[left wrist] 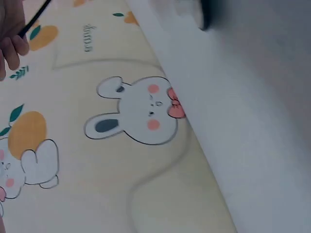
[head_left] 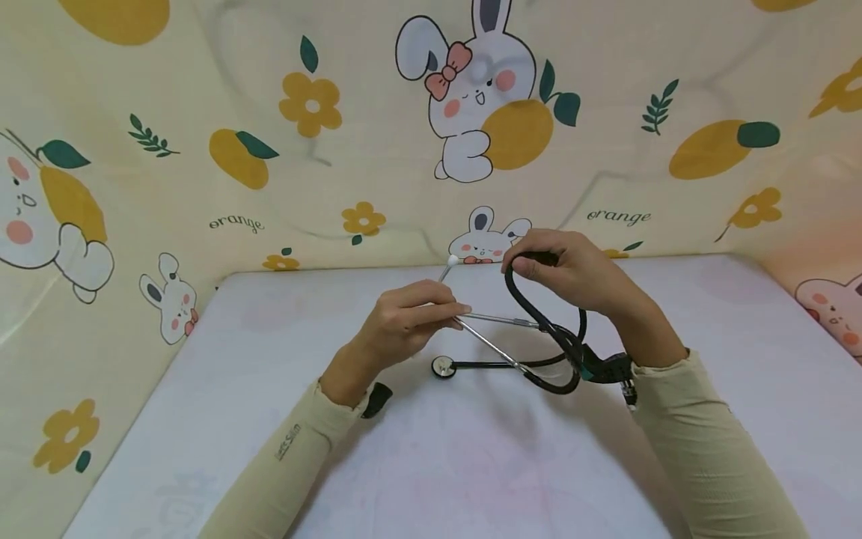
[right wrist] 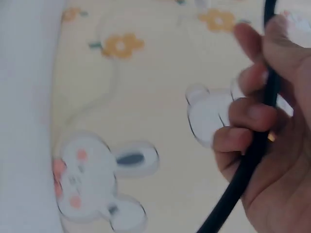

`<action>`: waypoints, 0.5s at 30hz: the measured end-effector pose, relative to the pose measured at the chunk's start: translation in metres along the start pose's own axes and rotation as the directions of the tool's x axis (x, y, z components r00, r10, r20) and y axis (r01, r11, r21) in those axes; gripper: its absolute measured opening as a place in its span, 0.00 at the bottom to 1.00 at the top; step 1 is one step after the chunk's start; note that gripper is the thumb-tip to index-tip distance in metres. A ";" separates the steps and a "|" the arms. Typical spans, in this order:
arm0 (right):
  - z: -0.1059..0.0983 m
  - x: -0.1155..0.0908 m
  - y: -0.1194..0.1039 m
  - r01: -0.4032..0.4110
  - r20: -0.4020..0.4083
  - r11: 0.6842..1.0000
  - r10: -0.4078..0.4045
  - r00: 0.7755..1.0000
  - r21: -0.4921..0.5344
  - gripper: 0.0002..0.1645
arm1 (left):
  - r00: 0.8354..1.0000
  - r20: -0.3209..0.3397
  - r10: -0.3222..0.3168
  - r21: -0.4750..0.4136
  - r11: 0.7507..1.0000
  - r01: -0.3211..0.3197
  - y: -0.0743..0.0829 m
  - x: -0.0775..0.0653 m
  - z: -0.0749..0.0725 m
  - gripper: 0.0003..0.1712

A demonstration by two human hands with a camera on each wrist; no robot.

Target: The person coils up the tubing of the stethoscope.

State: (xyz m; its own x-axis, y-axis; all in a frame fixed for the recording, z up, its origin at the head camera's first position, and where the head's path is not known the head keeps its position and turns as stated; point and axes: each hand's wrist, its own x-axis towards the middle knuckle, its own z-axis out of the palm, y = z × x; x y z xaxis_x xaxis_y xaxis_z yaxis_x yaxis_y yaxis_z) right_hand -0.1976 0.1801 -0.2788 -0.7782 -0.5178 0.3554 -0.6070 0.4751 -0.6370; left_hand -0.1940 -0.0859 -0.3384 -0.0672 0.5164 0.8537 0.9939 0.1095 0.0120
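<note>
A stethoscope with black tubing (head_left: 562, 337) is held between both hands. My left hand (head_left: 407, 318) pinches its silver ear tubes (head_left: 494, 348) near their ends, and one white ear tip (head_left: 453, 260) sticks up past the fingers. My right hand (head_left: 572, 269) grips a bend of the tubing, higher and to the right. In the right wrist view, its fingers (right wrist: 243, 116) curl round the black tube (right wrist: 250, 160). The round chest piece (head_left: 443, 367) shows below the left hand, at the end of a straight stretch of tube.
Under the hands lies a white tabletop (head_left: 269, 359). Behind it hangs a cream cloth (head_left: 377, 90) printed with rabbits and oranges, which also covers the left side. A black strap (head_left: 377, 400) shows at the left wrist, and a dark device (head_left: 609, 368) at the right one.
</note>
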 end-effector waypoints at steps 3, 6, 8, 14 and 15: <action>0.013 0.004 -0.003 0.097 0.054 0.994 -0.100 0.994 0.060 0.06 | 0.999 0.043 0.012 -0.010 1.000 -0.012 0.005 0.004 0.002 0.13; 0.026 0.007 -0.007 0.165 0.125 0.982 -0.176 0.976 0.091 0.05 | 0.997 0.062 0.044 0.032 0.998 -0.046 0.010 0.008 0.004 0.11; 0.033 0.009 -0.008 0.150 0.152 0.983 -0.165 0.975 0.107 0.04 | 0.998 0.042 0.052 0.065 0.996 -0.055 0.013 0.008 0.006 0.10; 0.040 0.010 -0.012 -0.088 0.134 0.971 0.059 0.989 0.223 0.06 | 0.996 -0.077 0.053 0.164 0.986 -0.040 0.013 0.008 0.009 0.10; 0.039 0.011 -0.014 -0.128 0.119 0.965 0.102 0.988 0.228 0.08 | 0.994 -0.099 0.051 0.180 0.983 -0.032 0.013 0.008 0.009 0.10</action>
State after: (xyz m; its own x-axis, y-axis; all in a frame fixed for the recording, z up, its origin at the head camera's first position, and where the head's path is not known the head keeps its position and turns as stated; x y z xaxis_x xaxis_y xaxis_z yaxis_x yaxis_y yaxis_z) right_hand -0.1913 0.1402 -0.2932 -0.8115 -0.5476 0.2042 -0.4499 0.3622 -0.8163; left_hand -0.1823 -0.0721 -0.3358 -0.0080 0.4350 0.9004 0.9636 0.2439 -0.1093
